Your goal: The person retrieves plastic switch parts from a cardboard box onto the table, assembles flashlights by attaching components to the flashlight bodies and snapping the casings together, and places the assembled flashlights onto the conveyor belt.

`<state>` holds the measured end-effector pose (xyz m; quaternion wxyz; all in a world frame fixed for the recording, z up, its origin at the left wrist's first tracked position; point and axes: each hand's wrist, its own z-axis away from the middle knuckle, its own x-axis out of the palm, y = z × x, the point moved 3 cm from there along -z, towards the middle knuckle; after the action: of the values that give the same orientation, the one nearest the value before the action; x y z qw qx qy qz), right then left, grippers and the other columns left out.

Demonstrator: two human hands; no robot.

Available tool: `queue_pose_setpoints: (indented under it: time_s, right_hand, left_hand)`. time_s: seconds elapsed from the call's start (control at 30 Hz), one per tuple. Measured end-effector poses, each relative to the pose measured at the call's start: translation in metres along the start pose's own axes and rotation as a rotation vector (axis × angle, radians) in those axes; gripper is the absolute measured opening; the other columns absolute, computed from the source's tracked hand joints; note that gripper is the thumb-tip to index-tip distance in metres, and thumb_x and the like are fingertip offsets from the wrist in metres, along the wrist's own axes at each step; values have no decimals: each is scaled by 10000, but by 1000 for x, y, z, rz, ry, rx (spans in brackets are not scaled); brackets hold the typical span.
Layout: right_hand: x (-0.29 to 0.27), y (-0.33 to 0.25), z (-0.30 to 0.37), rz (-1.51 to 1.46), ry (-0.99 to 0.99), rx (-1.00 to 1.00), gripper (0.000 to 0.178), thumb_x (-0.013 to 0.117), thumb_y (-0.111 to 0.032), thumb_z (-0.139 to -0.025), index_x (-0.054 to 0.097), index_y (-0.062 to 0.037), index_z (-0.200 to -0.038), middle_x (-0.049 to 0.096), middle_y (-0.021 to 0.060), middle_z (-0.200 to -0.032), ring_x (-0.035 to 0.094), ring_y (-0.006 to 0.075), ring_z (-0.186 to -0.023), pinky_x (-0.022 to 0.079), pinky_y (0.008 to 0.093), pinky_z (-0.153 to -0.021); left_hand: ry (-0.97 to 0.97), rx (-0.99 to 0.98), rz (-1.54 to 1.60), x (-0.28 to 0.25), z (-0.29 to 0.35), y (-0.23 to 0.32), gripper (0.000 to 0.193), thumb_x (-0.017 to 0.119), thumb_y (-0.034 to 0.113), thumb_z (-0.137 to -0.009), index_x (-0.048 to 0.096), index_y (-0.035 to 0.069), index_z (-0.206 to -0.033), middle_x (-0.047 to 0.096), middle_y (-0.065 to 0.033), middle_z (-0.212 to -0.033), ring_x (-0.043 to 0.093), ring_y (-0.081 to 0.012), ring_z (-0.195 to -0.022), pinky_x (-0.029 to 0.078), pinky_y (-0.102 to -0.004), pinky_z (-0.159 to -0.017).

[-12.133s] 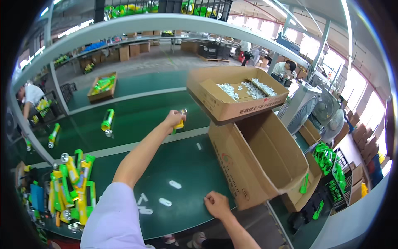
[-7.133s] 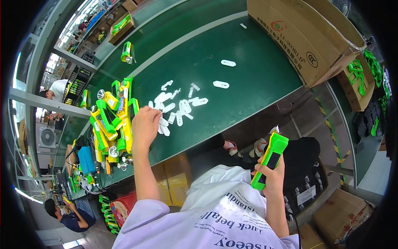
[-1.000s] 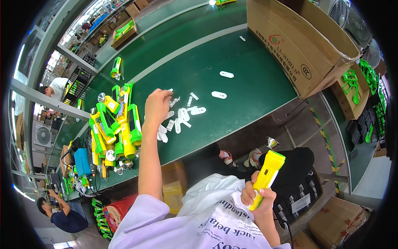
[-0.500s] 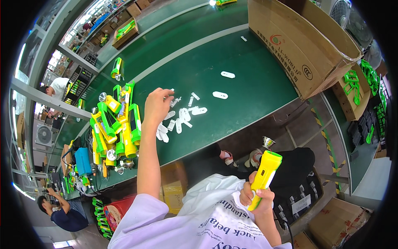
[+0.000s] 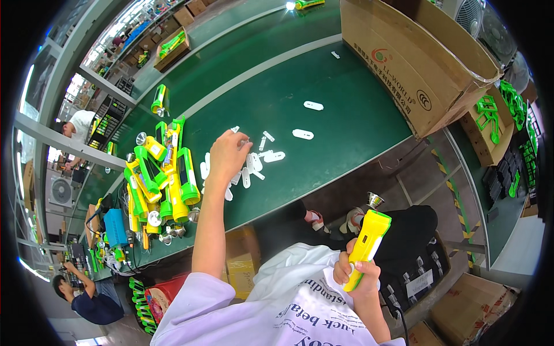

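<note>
My right hand [image 5: 359,274] is wrapped round a yellow and green flashlight [image 5: 369,236], held upright over my lap. A shiny reflector cone [image 5: 375,200] sticks out past its upper end. On the green table my left hand [image 5: 229,154] reaches into a scatter of small white plastic parts [image 5: 251,163], its fingers bent together. What they pinch, if anything, is hidden. Just beyond the knuckles shows a small white piece [image 5: 235,130]; whether it is touched I cannot tell. Left of this hand lies a heap of yellow and green flashlights [image 5: 173,184], several with loose reflectors.
Two white oval covers [image 5: 303,134] lie apart on the table [image 5: 277,98]. A tall cardboard box [image 5: 404,63] stands at the far right. A blue box-shaped thing [image 5: 115,226] and cables are at the left. Lower right is a crate of reflectors [image 5: 418,277]. Other people work at left.
My left hand has shifted right and slightly nearer, deeper into the white parts, uncovering some on its left. My right hand still holds the flashlight in nearly the same place.
</note>
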<state>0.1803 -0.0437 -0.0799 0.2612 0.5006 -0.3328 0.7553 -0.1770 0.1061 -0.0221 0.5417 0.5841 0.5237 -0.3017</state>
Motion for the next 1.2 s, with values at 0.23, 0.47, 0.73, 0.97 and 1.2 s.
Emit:
queue_pose_setpoints:
  time_s: [0.23, 0.47, 0.73, 0.97, 1.2]
  right_hand:
    - [1, 1, -1, 1, 12, 3, 390, 672, -139, -725, 481, -78, -1060, 477, 83, -645, 490, 200, -497, 396, 335, -486]
    - [-2, 0, -1, 5, 40, -11, 385, 680, -141, -720, 494, -78, -1051, 479, 82, -644, 492, 201, -496, 400, 337, -481]
    - [-5, 4, -4, 37, 62, -3, 392, 686, -163, -719, 502, -75, -1054, 474, 78, -639, 485, 196, -492, 402, 343, -478]
    - [-7, 3, -5, 53, 148, -23, 381, 662, -167, -723, 504, -79, -1058, 475, 75, -650, 477, 197, -496, 402, 344, -486]
    - [-9, 5, -8, 46, 172, -19, 383, 655, -175, -719, 500, -79, -1056, 471, 74, -644, 479, 198, -497, 410, 342, -491]
  left_hand:
    - [0, 0, 14, 14, 3, -2, 86, 655, 111, -855, 646, 26, -840, 607, -128, -887, 622, -331, -846, 492, -431, -744]
    - [91, -24, 47, 10, 4, 7, 113, 612, 116, -898, 586, 8, -916, 605, -149, -906, 613, -370, -860, 480, -455, -741]
    - [200, -312, 254, 20, -10, 26, 233, 574, 228, -955, 580, -3, -927, 641, -158, -774, 620, -313, -715, 472, -420, -669]
    - [-230, -90, 1813, -29, -27, 92, 408, 535, 253, -1007, 552, -63, -1266, 632, -179, -1231, 652, -225, -1023, 526, -332, -861]
    - [-110, -271, 1560, -36, -24, 26, 364, 539, 207, -994, 571, -49, -1250, 661, -175, -1174, 663, -217, -999, 543, -333, -844]
